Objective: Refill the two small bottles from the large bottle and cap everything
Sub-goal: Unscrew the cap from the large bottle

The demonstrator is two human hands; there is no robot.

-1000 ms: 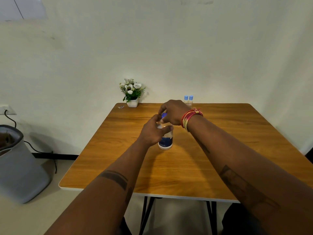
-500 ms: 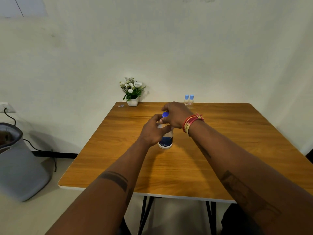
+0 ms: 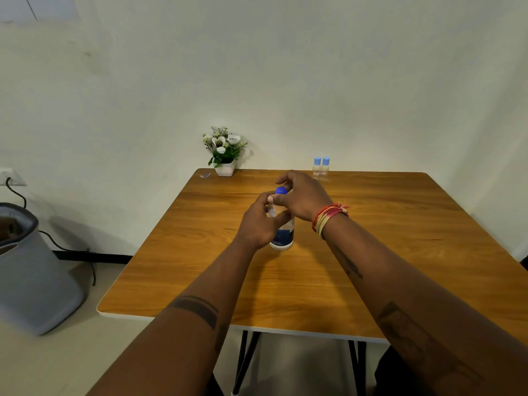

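Observation:
The large bottle (image 3: 283, 238), clear with a dark blue label, stands upright in the middle of the wooden table (image 3: 371, 252). My left hand (image 3: 258, 221) grips its body from the left. My right hand (image 3: 303, 195) curls over the top, fingers pinching the blue cap (image 3: 280, 191). Two small clear bottles (image 3: 321, 169) with light blue caps stand side by side at the table's far edge, near the wall, apart from both hands.
A small white pot of white flowers (image 3: 225, 151) sits at the far left corner, with a tiny wrapper (image 3: 204, 175) beside it. A grey bin (image 3: 31, 270) and a black cable lie on the floor to the left. The wall runs close behind the table.
My right hand has shifted slightly on the cap, which shows more now. The bottle and my left hand stay in place.

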